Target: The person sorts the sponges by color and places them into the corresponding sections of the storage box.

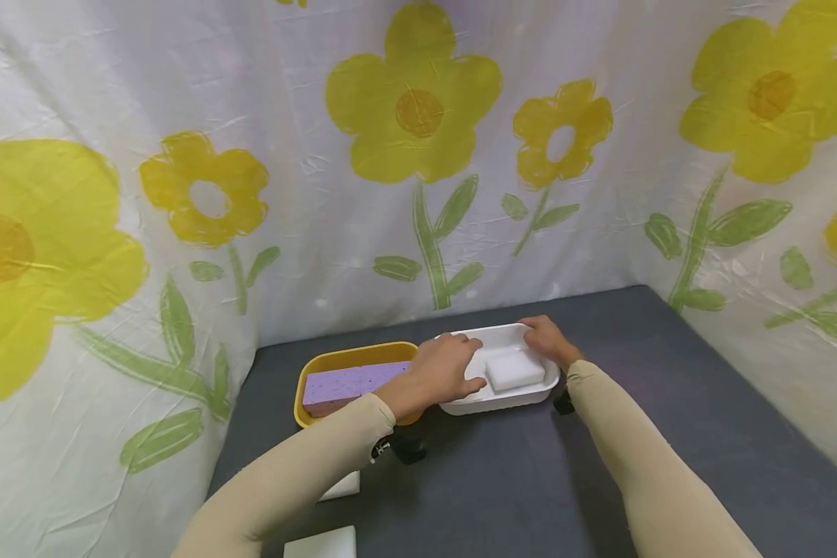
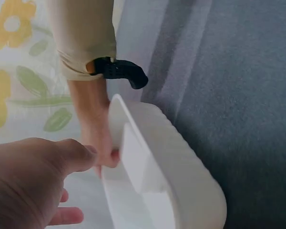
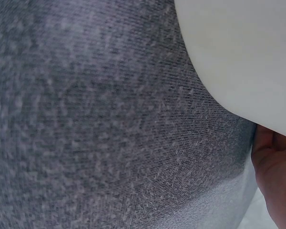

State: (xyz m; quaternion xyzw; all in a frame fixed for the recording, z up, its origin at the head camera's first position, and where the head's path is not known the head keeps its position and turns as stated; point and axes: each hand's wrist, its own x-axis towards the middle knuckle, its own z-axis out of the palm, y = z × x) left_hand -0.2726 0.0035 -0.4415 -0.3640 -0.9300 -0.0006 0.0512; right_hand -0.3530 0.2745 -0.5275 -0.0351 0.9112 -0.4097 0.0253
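A white oblong tray [image 1: 484,403] with a white sponge-like block [image 1: 514,370] lying inside it is between my hands. My right hand [image 1: 549,341] grips the tray's far right corner, thumb over the rim. From the right wrist view, its fingers [image 3: 267,143] are partly hidden by the tray wall [image 3: 243,62]. Over the tray's left end hovers my left hand [image 1: 441,372], thumb and fingers spread apart with nothing between them. In the left wrist view its thumb [image 2: 76,155] stands apart from the tray.
Left of the white tray, a yellow tray [image 1: 298,395] holds a porous purple block [image 1: 352,381], partly covered by my left forearm. Two white pieces [image 1: 324,544] lie on the dark grey table [image 1: 488,480] near the front left. A flower-patterned curtain [image 1: 307,256] closes off the back and sides.
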